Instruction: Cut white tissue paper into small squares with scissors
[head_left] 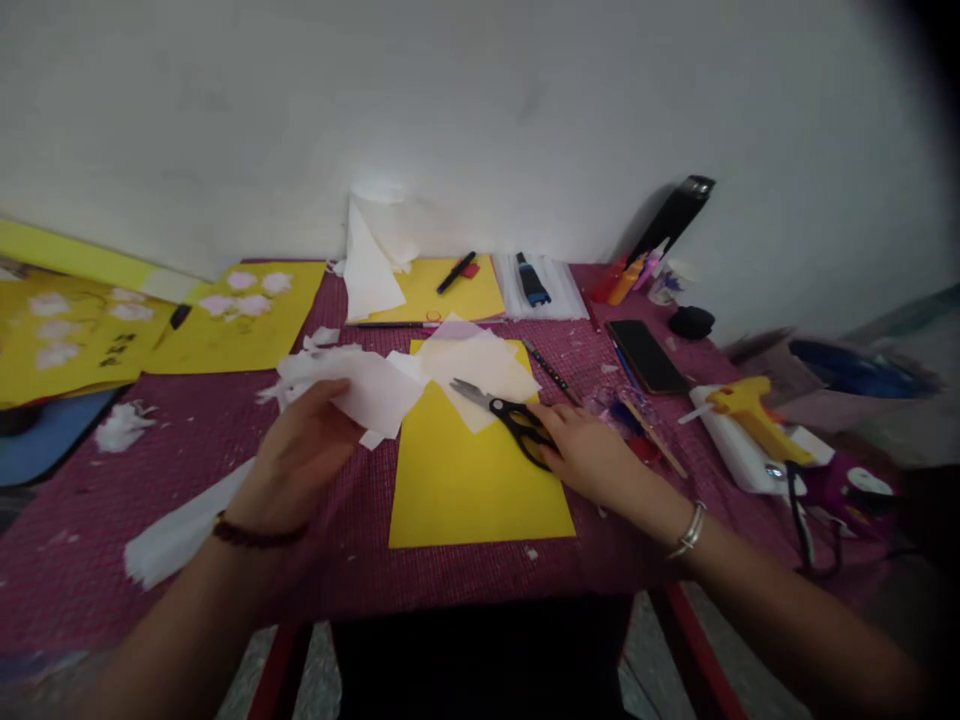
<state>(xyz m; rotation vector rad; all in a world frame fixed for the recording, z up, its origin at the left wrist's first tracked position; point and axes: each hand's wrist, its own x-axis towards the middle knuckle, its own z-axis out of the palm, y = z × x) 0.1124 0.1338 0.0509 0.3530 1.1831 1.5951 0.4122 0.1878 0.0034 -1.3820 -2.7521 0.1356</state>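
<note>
You are wearing a dark beaded bracelet (255,535) behind your left hand (296,465) and slim silver bangles (691,528) behind your right hand (589,455); both forearms are showing bare.

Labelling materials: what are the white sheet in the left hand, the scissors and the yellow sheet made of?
White sheet: thin tissue-like paper, matte, limp and creased. Scissors: bare metal blades, grey sheen; black handles, probably plastic. Yellow sheet: stiffer paper or card, matte, lying flat.
</note>
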